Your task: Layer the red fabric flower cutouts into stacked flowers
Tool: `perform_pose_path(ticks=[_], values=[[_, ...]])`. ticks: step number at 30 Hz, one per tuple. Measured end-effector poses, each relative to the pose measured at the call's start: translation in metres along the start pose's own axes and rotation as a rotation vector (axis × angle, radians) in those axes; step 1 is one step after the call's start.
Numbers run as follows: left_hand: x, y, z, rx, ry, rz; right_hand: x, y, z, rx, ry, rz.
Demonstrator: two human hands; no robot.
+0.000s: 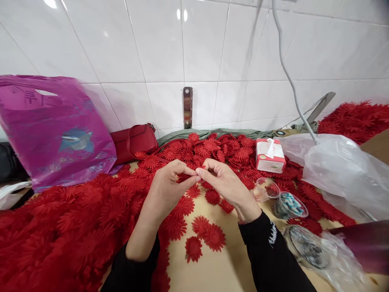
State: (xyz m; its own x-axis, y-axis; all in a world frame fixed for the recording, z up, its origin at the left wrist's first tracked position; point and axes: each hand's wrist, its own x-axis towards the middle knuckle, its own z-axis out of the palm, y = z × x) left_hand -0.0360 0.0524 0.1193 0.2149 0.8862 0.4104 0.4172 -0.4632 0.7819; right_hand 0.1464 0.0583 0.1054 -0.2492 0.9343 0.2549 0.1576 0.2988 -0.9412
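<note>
My left hand [166,187] and my right hand [224,183] meet fingertip to fingertip above the middle of the table. Both pinch a small red fabric flower [203,167], mostly hidden behind my fingers; only bits of red show between them. Below my hands, a few loose red flowers [214,237] with pointed petals lie flat on the pale tabletop [200,272]. A large heap of the same flowers [69,227] spreads to the left, and more flowers [240,152] are piled behind my hands.
A purple plastic bag [60,134] and red handbag [133,141] stand at left. To the right are a tissue box [270,156], a clear cup [265,190], a cup of blue-and-white pieces [289,205], a round container [306,245] and a translucent bag [346,170]. A cable [287,71] hangs down.
</note>
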Motion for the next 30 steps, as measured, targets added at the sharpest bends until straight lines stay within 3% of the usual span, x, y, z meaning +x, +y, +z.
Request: perform_pose_path(ticks=[12, 18, 22, 30], values=[[0.001, -0.007, 0.000, -0.089, -0.098, 0.082, 0.001, 0.000, 0.006, -0.026, 0.043, -0.041], [0.005, -0.016, -0.003, -0.123, 0.061, -0.002, 0.002, 0.006, -0.003, 0.127, 0.075, -0.042], [0.006, -0.018, -0.005, -0.184, 0.069, -0.065, 0.001, 0.004, -0.005, 0.143, 0.107, -0.044], [0.005, -0.012, -0.002, -0.179, 0.001, -0.049, 0.001, 0.002, 0.008, -0.074, 0.238, -0.175]])
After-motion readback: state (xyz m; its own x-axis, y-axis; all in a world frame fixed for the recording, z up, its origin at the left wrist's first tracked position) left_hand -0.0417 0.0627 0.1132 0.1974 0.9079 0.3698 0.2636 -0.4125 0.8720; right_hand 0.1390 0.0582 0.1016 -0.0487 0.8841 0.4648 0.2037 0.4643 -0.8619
